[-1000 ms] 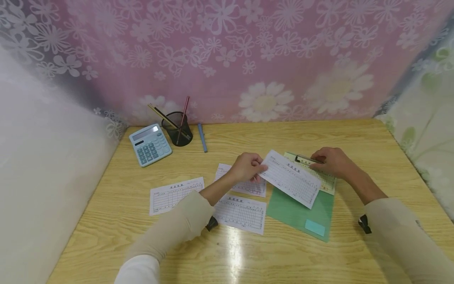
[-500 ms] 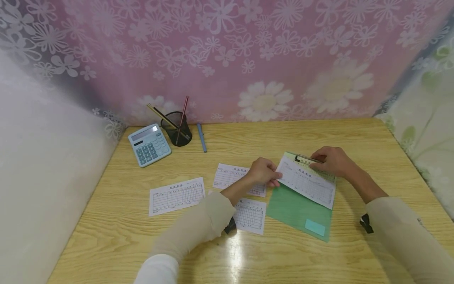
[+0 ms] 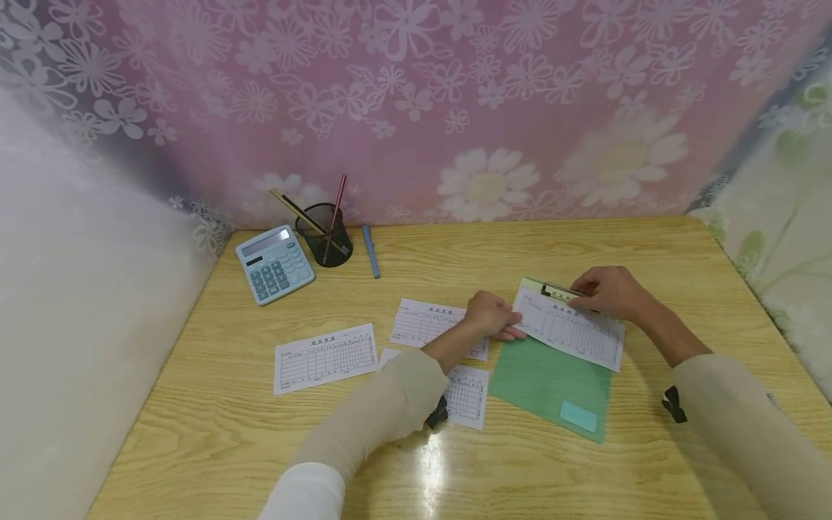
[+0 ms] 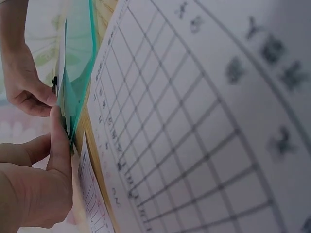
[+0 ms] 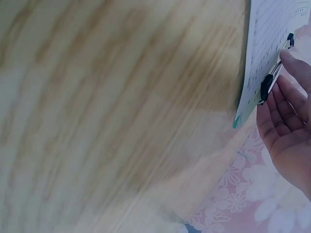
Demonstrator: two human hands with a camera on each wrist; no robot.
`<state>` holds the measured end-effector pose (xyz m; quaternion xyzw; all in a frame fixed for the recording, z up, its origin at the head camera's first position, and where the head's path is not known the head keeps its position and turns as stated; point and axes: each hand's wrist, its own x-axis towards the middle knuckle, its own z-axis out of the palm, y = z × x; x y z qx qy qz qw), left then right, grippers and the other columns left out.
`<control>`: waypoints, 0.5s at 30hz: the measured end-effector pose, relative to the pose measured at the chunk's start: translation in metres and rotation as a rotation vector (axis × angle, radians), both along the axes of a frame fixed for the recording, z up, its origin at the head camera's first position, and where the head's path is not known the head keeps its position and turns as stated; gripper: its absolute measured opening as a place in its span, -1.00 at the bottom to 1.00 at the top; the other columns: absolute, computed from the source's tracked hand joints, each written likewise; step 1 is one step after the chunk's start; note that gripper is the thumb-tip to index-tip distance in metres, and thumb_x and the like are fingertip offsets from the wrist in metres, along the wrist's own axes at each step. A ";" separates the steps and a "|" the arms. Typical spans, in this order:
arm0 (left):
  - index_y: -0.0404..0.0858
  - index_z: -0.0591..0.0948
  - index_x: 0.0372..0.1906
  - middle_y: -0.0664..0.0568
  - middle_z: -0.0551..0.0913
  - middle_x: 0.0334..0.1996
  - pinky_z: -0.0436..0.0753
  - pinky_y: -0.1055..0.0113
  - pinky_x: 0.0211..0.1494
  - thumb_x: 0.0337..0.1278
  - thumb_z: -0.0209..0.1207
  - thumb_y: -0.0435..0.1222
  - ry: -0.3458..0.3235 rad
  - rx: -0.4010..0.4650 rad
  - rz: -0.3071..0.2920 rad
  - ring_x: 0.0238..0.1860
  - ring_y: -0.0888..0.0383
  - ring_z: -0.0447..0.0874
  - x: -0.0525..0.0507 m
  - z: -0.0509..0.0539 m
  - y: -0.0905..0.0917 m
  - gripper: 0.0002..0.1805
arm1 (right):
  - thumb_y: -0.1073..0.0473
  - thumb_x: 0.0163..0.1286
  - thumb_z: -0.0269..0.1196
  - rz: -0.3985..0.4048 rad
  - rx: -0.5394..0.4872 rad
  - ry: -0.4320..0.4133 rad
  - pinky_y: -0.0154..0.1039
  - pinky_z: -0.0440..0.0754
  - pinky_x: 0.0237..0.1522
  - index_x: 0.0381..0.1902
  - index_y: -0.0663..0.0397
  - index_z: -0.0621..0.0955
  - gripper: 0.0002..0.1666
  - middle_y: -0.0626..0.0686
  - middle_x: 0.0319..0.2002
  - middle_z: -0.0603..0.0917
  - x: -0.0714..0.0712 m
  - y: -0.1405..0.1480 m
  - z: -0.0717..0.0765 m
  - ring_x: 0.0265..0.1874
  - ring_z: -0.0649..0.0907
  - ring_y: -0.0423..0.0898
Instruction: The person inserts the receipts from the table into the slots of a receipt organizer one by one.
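My left hand pinches the left edge of a white printed slip, which lies across the upper part of a green clipboard. At the board's top edge my right hand grips the metal clip, thumb on it in the right wrist view and fingers behind the board. A strip of yellow-green paper shows above the white slip. Whether the slip's top edge lies under the clip cannot be told. In the left wrist view the left fingers are close to the right hand.
Three more printed slips lie left of the clipboard: a far-left one, an upper one and a lower one partly under the left forearm. Behind are a blue calculator, a black mesh pencil cup and a blue pen.
My left hand has moved right with the slip, bringing it from the air left of the clip down onto the clipboard's upper part. The right hand has stayed at the clip.
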<state>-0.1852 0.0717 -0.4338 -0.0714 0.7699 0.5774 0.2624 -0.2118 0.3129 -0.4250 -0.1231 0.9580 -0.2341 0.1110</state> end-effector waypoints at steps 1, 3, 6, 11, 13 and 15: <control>-0.44 0.62 -0.09 -0.15 0.73 -0.60 0.70 0.40 -0.47 0.11 0.26 -0.40 0.003 -0.007 -0.002 -0.42 0.00 0.78 0.000 0.000 0.001 -0.74 | -0.01 0.19 0.37 -0.006 0.004 -0.004 -0.02 0.63 -0.22 -0.09 0.25 0.64 -0.53 0.20 -0.20 0.69 -0.001 0.000 -0.001 -0.23 0.66 0.07; -0.44 0.60 -0.07 -0.15 0.73 -0.60 0.70 0.41 -0.47 0.11 0.26 -0.40 0.008 -0.016 -0.005 -0.44 0.01 0.78 -0.001 -0.001 0.003 -0.72 | -0.04 0.17 0.38 -0.012 0.015 -0.005 -0.02 0.63 -0.22 -0.10 0.23 0.64 -0.51 0.18 -0.20 0.70 -0.001 0.000 -0.002 -0.23 0.65 0.05; -0.46 0.61 -0.14 -0.15 0.72 -0.61 0.70 0.40 -0.47 0.10 0.27 -0.41 0.014 -0.028 -0.008 -0.45 0.01 0.78 -0.002 -0.001 0.005 -0.77 | -0.06 0.15 0.39 -0.020 0.014 -0.006 -0.01 0.63 -0.21 -0.11 0.22 0.64 -0.50 0.18 -0.20 0.70 -0.002 0.000 -0.002 -0.24 0.65 0.04; -0.42 0.61 -0.37 -0.17 0.71 -0.65 0.71 0.36 -0.45 0.08 0.28 -0.42 0.012 -0.044 -0.003 -0.47 -0.01 0.77 -0.004 -0.001 0.008 -0.89 | -0.03 0.15 0.40 -0.007 0.027 0.017 0.01 0.63 -0.20 -0.13 0.25 0.64 -0.51 0.21 -0.20 0.70 -0.001 -0.003 -0.002 -0.24 0.66 0.05; -0.41 0.60 -0.39 -0.17 0.70 -0.66 0.71 0.35 -0.45 0.07 0.29 -0.42 0.006 -0.046 0.005 -0.48 -0.01 0.77 -0.005 -0.001 0.009 -0.89 | -0.01 0.15 0.39 -0.001 0.041 0.029 0.02 0.63 -0.20 -0.13 0.27 0.64 -0.52 0.22 -0.20 0.70 -0.001 -0.004 -0.001 -0.24 0.66 0.05; -0.41 0.59 -0.40 -0.17 0.70 -0.67 0.71 0.35 -0.46 0.07 0.29 -0.43 -0.003 -0.045 0.010 -0.50 0.00 0.77 -0.006 -0.001 0.010 -0.89 | 0.01 0.15 0.39 0.005 0.058 0.044 0.03 0.62 -0.19 -0.14 0.27 0.65 -0.53 0.21 -0.21 0.70 -0.001 -0.005 -0.001 -0.24 0.66 0.05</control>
